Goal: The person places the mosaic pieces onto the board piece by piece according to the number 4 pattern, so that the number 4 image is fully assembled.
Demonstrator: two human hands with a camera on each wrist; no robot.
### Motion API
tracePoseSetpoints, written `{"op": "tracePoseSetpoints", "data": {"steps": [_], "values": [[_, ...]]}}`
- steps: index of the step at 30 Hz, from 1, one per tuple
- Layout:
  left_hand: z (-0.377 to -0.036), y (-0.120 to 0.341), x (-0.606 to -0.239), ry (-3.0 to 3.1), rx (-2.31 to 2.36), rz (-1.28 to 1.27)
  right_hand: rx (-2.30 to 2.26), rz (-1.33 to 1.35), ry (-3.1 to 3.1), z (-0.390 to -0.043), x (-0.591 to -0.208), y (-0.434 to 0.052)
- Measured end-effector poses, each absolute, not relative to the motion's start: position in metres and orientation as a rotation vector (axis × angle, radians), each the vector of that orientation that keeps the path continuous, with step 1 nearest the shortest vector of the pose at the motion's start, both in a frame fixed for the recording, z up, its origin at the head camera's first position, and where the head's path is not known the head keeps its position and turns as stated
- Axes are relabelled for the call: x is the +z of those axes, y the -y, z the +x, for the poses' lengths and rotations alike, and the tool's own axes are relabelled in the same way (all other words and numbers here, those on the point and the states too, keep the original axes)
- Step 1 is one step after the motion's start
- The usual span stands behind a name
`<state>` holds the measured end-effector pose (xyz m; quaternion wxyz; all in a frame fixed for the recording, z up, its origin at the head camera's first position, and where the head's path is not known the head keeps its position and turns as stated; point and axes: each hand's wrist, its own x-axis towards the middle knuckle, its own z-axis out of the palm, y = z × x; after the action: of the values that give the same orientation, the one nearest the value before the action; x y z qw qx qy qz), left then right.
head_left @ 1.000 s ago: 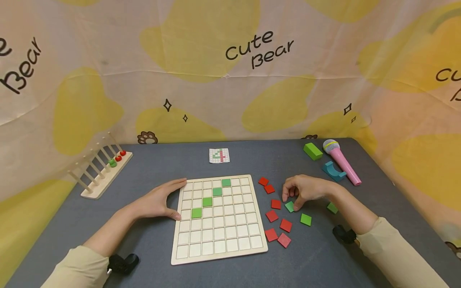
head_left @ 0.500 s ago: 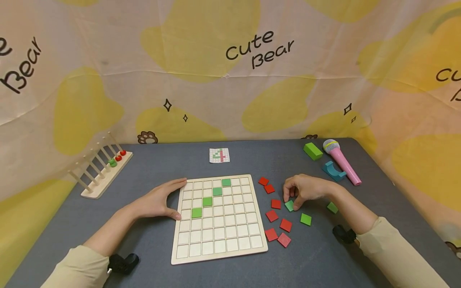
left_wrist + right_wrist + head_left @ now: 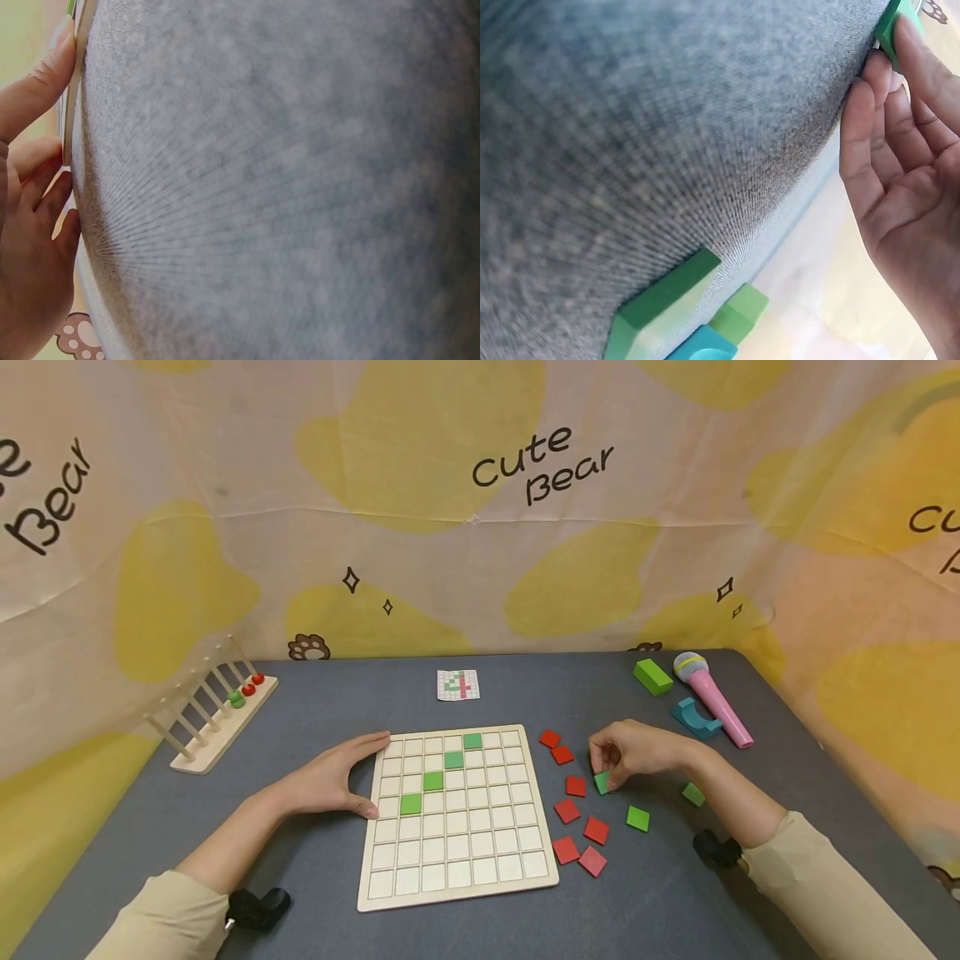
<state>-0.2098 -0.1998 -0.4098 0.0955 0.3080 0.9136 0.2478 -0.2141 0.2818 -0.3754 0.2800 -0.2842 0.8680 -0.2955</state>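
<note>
A pale wooden grid board [image 3: 468, 843] lies on the table, with several green square tiles in a diagonal line of its cells. My left hand [image 3: 322, 782] rests at the board's upper left edge, its thumb and fingers spread and touching the rim. To the right of the board, my right hand [image 3: 641, 752] pinches a green square tile [image 3: 602, 783] between thumb and fingers. In the right wrist view, this green tile [image 3: 887, 34] stands tilted under the thumb. Several red square tiles [image 3: 567, 811] lie between the board and this hand.
Two loose green tiles, one nearer [image 3: 637, 818], lie by the right forearm. Behind are a green block [image 3: 652, 677], a blue arch [image 3: 696, 719] and a pink microphone [image 3: 716, 706]. A pegged rack [image 3: 217, 735] stands at left; a pattern card [image 3: 457, 686] lies beyond the board.
The green tile at my right fingertips lay flat on the table; now it is tipped up in a pinch. My left hand and the board have stayed in place.
</note>
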Motion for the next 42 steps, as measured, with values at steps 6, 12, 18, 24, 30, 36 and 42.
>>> {"op": "tracePoseSetpoints", "data": {"steps": [6,12,18,24,30,36,42], "values": [[-0.211,0.201,-0.41,-2.712,0.734,0.913,-0.808,-0.795,-2.335,-0.217,-0.369,-0.279],[-0.213,0.201,-0.412,-2.71,0.732,0.899,-0.822,-0.829,-2.353,-0.219,-0.36,-0.266],[-0.214,0.2,-0.412,-2.71,0.724,0.896,-0.816,-0.866,-2.391,-0.219,-0.353,-0.243],[-0.214,0.2,-0.412,-2.705,0.73,0.888,-0.842,-0.917,-2.428,-0.216,-0.346,-0.214],[-0.214,0.201,-0.412,-2.706,0.729,0.887,-0.875,-0.959,-2.473,-0.216,-0.339,-0.186],[-0.214,0.202,-0.413,-2.703,0.735,0.888,-0.932,-1.0,-2.479,-0.219,-0.333,-0.16],[-0.215,0.202,-0.414,-2.698,0.736,0.889,-0.974,-1.006,-2.43,-0.22,-0.331,-0.138]]}}
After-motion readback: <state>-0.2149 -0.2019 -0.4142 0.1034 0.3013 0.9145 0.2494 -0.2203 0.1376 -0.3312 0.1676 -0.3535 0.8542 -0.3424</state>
